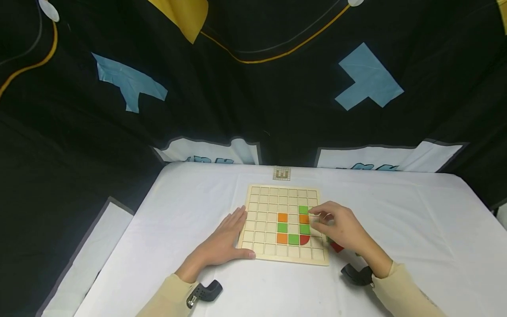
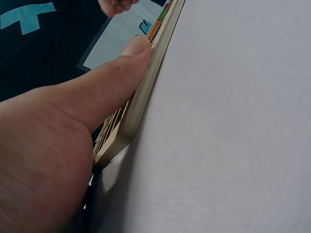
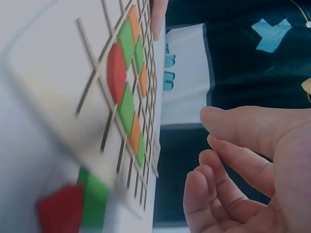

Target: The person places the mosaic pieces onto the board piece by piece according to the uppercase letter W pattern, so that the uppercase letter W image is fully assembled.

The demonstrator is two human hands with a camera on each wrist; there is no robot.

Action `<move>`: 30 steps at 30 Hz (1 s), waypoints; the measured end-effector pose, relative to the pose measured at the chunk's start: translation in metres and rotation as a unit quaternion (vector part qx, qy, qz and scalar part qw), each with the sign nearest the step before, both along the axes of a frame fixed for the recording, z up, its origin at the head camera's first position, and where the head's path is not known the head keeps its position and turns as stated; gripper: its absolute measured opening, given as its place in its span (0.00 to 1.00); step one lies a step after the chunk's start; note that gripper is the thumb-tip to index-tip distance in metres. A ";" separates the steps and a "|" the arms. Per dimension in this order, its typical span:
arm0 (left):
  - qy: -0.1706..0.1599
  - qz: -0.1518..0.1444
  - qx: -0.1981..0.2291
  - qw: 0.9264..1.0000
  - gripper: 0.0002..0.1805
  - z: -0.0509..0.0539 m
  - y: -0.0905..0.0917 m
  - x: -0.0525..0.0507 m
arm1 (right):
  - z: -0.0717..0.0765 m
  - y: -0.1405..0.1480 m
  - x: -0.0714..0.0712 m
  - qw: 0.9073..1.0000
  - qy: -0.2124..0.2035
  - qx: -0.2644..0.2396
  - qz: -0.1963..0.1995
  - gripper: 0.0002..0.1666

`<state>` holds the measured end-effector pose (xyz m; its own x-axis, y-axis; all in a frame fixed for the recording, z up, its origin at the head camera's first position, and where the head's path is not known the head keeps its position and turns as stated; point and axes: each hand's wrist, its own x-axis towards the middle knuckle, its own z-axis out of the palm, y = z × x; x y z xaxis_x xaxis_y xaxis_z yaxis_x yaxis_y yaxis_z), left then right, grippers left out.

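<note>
- Head: left hand [image 1: 223,242], fingers straight, touches pale wooden gridded board [image 1: 261,227] to its right; eight flat green, orange and red tiles [image 1: 293,239] set, left of right hand [image 1: 340,225].
- Left wrist: thumb [image 2: 109,87] on board.
- Right wrist: fingers loosely curled, empty; loose red tile [image 3: 62,208], loose green tile [image 3: 93,201] off board, near hand.

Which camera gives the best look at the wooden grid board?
The head view: nearly the whole wooden grid board shows from above, with the left hand at its near-left corner. The left wrist view shows mainly its edge, partly hidden by that hand; the right wrist view, a steep slant with a blurred near corner.
</note>
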<state>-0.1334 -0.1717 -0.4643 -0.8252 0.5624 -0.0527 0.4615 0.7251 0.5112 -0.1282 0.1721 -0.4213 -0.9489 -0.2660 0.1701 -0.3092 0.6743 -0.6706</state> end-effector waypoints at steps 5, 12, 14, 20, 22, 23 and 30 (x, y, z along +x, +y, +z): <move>-0.003 0.001 -0.002 1.000 0.66 0.001 0.000 0.000 | 0.000 0.018 0.012 0.999 0.006 0.003 -0.031 0.17; -0.001 0.003 -0.007 1.000 0.66 0.001 0.000 0.000 | -0.002 0.042 0.026 0.998 0.007 0.022 -0.057 0.18; -0.002 0.002 -0.008 1.000 0.66 0.001 0.000 0.000 | -0.003 0.049 0.030 0.998 0.006 0.026 -0.064 0.17; -0.005 0.002 -0.008 1.000 0.66 0.002 0.001 0.000 | -0.008 0.067 0.040 0.997 0.006 0.024 -0.074 0.17; -0.004 0.002 -0.009 1.000 0.66 0.002 0.001 0.000 | -0.010 0.071 0.044 0.997 0.001 0.022 -0.074 0.18; -0.003 0.003 -0.010 1.000 0.66 0.002 0.001 0.000 | -0.011 0.073 0.045 0.997 -0.002 0.025 -0.075 0.18; -0.006 0.003 -0.008 1.000 0.66 0.001 0.001 0.000 | -0.017 0.083 0.056 0.993 -0.047 0.046 -0.101 0.18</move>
